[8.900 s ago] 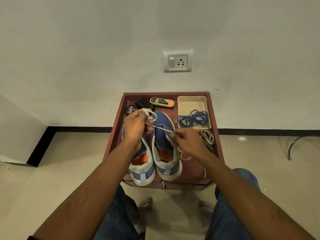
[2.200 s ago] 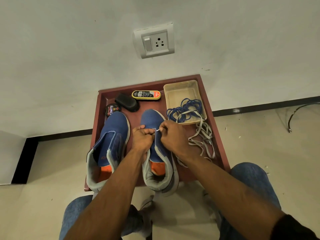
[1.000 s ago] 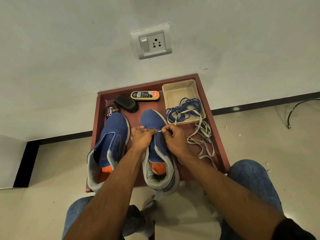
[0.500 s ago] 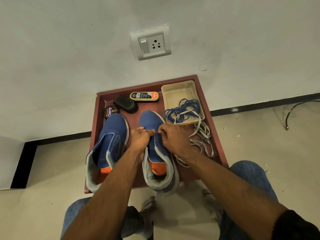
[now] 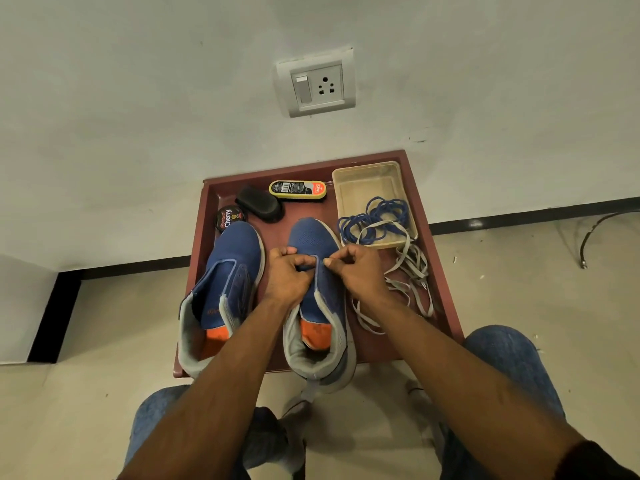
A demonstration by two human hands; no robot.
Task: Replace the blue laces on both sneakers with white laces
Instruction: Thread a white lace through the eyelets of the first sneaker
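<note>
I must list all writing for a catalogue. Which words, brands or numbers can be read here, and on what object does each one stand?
"Cherry": on the lid of the round black polish tin.
Yellow shoe-shine sponge case: barcode, small print and an orange patch, too blurred to read.
Left sneaker: small orange mark inside the collar, unreadable.
Wall socket: no lettering visible.

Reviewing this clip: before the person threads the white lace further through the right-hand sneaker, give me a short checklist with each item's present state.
1. Blue laces out of both sneakers: ok, they lie heaped in and over the beige tray.
2. Sneaker being laced steadied: ok, left hand grips its front eyelet edge.
3. Lace end held: cannot tell, right hand pinches at the eyelets but the tip is too small to see.
4. White laces free to feed: not ok, they lie in a loose tangle beside the shoe.
5. Other sneaker laced: not ok, no lace shows in it.
</note>
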